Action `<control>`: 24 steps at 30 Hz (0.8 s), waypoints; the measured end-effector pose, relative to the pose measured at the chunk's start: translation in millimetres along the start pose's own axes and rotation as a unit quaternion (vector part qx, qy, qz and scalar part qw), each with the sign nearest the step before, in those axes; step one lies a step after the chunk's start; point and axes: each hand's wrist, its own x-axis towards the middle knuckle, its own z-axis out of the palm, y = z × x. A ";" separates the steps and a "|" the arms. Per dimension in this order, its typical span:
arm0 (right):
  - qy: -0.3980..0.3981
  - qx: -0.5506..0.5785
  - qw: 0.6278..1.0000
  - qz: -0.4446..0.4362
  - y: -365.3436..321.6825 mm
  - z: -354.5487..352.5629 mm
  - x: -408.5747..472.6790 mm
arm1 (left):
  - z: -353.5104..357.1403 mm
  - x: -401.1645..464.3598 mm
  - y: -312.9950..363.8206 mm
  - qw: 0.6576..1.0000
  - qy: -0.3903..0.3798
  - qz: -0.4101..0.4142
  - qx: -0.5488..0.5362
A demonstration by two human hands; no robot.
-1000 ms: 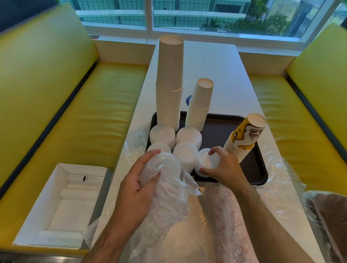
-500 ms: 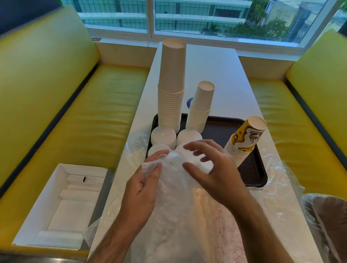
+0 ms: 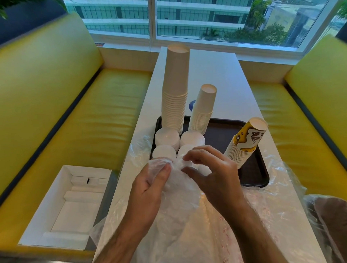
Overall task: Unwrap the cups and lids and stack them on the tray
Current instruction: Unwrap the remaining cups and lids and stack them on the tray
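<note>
Already your dark plastic tray [image 3: 254, 174] carries three upturned paper cup stacks [image 3: 175, 87] and several white lid piles [image 3: 167, 137]. Your left hand [image 3: 148, 188] grips the clear plastic sleeve [image 3: 175, 201]; your right hand [image 3: 212, 172] pinches its mouth, with the lids inside probably left to stack.

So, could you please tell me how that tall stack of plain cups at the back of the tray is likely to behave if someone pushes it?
The tall stack of cups would probably tip rather than slide: it rises high above a narrow base on the tray. Being paper, it is likely light, so a small nudge could topple it toward the shorter stack beside it.
</note>
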 end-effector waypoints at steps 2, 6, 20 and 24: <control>-0.004 0.003 1.000 -0.001 -2.2 -0.4 0.2 | -1.9 -0.1 1.8 1.000 0.001 0.004 -0.006; -0.020 0.020 1.000 0.005 -6.2 -3.6 1.6 | -3.9 -2.6 5.9 0.999 -0.016 0.034 -0.006; -0.056 0.053 0.997 0.004 -9.9 -15.8 2.8 | -13.1 -4.7 6.0 0.998 -0.037 0.018 -0.038; -0.093 0.103 0.987 0.076 -12.5 -21.5 3.0 | -14.8 -6.4 8.8 0.998 -0.045 0.025 -0.032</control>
